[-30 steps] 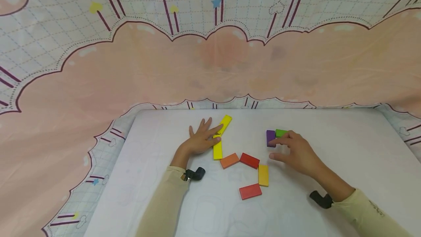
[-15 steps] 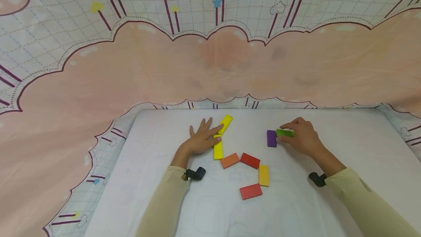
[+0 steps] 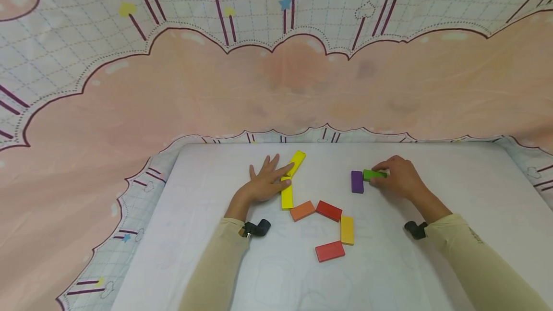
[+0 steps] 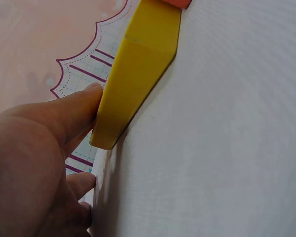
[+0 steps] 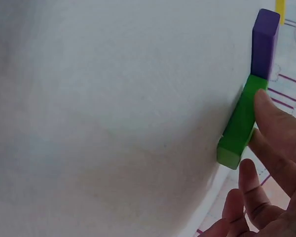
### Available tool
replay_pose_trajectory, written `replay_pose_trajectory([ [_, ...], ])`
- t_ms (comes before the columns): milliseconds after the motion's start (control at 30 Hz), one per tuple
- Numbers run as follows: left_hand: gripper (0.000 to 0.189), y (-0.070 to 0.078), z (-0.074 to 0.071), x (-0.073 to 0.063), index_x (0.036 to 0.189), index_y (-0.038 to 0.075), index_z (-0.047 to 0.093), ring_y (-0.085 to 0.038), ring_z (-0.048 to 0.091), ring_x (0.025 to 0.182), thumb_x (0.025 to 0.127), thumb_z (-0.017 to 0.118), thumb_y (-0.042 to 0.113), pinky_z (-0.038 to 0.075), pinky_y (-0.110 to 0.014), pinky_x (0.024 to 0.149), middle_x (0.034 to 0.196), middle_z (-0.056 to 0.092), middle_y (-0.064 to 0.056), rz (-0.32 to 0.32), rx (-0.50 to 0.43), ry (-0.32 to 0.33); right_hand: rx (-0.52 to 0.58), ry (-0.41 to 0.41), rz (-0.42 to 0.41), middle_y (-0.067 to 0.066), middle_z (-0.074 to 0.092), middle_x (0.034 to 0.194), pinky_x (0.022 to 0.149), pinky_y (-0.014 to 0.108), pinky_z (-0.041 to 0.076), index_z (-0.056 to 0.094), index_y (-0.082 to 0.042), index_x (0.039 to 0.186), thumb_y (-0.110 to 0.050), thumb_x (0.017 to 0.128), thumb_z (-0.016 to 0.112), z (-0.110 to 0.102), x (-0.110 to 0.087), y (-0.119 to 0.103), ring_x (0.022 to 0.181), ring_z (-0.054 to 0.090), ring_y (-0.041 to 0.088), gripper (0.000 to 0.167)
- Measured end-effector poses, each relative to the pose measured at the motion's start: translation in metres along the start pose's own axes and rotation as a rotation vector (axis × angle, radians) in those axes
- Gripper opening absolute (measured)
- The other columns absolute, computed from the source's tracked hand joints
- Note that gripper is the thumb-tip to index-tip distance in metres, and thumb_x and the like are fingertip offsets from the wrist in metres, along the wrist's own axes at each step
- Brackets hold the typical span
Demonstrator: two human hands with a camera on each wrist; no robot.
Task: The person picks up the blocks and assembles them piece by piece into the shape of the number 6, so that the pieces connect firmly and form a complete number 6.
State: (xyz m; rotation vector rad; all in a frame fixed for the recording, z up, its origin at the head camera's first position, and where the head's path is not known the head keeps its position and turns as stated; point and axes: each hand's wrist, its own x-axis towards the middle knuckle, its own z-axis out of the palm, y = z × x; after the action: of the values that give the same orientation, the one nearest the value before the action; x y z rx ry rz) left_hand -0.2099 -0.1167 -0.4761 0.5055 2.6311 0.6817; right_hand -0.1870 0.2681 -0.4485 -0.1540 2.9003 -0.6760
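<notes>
My left hand [image 3: 261, 185] lies with spread fingers at two yellow blocks, its thumb and index finger touching them. The upper yellow block [image 3: 298, 159] slants, and the lower yellow block [image 3: 287, 199] stands nearly straight below it. In the left wrist view, the thumb lies against the side of a yellow block [image 4: 138, 74]. On the right, my right hand [image 3: 402, 177] pinches a green block [image 3: 371, 174] between thumb and fingers. One end of that block meets a purple block [image 3: 357, 182]. The right wrist view shows the green block [image 5: 240, 118] lying on the table, end against the purple block [image 5: 265, 42].
From the lower yellow block a crooked chain runs on: an orange block [image 3: 303, 210], a red block [image 3: 329, 210], an amber block [image 3: 347, 230] and a lighter red block [image 3: 330, 252]. They lie on a white table [image 3: 276, 282]. A patterned cloth [image 3: 216, 90] hangs behind.
My right hand moves from the purple block to the green one on its right and grips it, then shifts slightly right along it. The left hand stays still.
</notes>
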Motion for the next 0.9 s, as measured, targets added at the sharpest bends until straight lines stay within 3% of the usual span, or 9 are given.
replay_pose_trajectory([
  [233, 0.059, 0.0, 0.0, 0.0, 0.158, 0.043, 0.032, -0.032, -0.013, 0.16, 0.103, 0.05, 0.051, -0.02, -0.071, 0.117, 0.174, -0.001, -0.004, 0.006, -0.006, -0.001, 0.018, 0.009, -0.013, 0.025, 0.069, 0.118, 0.099, 0.065, 0.045, 0.075, -0.002, 0.112, -0.022, 0.094, 0.072, -0.001, -0.003, 0.001, 0.115, 0.055, 0.048, 0.027],
  [467, 0.059, 0.001, -0.001, -0.001, 0.158, 0.044, 0.032, -0.031, -0.014, 0.16, 0.103, 0.051, 0.051, -0.02, -0.07, 0.117, 0.174, -0.002, -0.002, -0.003, -0.007, -0.003, 0.015, -0.004, -0.041, 0.022, 0.072, 0.117, 0.09, 0.058, 0.051, 0.072, -0.001, 0.114, -0.021, 0.098, 0.065, 0.001, -0.006, 0.003, 0.105, 0.062, 0.042, 0.026],
  [900, 0.059, 0.0, 0.0, 0.0, 0.158, 0.045, 0.031, -0.03, -0.014, 0.16, 0.103, 0.051, 0.052, -0.021, -0.069, 0.117, 0.174, -0.002, -0.002, -0.012, -0.006, -0.006, 0.097, 0.009, -0.023, 0.016, 0.072, 0.109, 0.088, 0.049, 0.053, 0.067, -0.003, 0.113, -0.024, 0.095, 0.073, 0.006, -0.012, 0.005, 0.099, 0.062, 0.032, 0.028],
])
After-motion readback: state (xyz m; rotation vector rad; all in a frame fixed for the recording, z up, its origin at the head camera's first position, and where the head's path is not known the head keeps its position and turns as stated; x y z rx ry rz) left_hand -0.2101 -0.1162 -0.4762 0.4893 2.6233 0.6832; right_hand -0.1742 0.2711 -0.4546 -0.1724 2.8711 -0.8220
